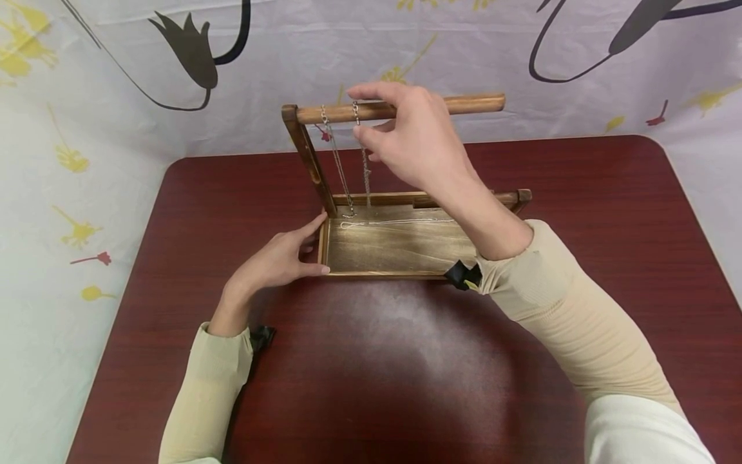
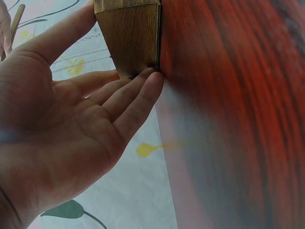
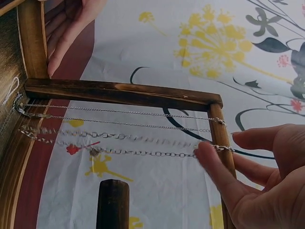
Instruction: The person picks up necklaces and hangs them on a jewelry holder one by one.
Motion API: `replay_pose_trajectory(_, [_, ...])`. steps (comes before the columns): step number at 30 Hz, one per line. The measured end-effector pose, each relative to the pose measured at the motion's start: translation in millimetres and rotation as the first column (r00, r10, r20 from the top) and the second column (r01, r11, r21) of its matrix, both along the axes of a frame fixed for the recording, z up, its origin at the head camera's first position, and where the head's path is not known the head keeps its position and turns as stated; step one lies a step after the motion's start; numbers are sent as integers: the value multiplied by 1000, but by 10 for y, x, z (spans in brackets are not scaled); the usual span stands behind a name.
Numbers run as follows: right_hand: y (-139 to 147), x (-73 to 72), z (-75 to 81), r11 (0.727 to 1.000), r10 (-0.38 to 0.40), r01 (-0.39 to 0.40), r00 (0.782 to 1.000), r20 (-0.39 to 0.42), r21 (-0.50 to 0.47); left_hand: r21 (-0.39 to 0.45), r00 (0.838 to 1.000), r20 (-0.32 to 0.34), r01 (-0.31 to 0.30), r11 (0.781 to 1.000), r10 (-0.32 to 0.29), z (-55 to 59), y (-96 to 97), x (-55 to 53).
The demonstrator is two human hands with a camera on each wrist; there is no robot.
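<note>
A brown wooden jewelry stand has a shallow tray, a post at its left back corner and a crossbar above. The left hand grips the tray's left end, thumb at the front corner and fingers toward the back; the left wrist view shows this wooden end between thumb and fingers. Two silver chains hang over the crossbar: a thin necklace nearer the post and a thicker-linked chain. The right hand is around the crossbar at the thicker chain, thumb overlapping it and index finger apart, across the bar.
A thin pale chain lies in the tray. Another short post stands at the tray's right back corner. The stand is on a dark red wood-grain table, with a white flower-printed cloth behind and along the sides.
</note>
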State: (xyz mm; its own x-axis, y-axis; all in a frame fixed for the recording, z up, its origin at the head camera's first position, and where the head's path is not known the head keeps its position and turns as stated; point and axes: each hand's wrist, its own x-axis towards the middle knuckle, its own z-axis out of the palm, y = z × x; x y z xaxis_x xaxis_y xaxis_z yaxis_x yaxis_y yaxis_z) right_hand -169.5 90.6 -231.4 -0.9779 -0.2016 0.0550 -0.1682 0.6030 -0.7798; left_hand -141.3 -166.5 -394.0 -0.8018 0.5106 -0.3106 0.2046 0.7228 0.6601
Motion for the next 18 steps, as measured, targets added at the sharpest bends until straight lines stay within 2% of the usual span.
replay_pose_trajectory(10, [67, 28, -21, 999, -9, 7, 1000, -29, -50, 3, 1000, 4, -1, 1000, 1, 7, -3, 3])
replay_pose_trajectory(18, [153, 52, -51, 979, 42, -49, 998, -40, -200, 6, 1000, 19, -3, 1000, 3, 10, -4, 10])
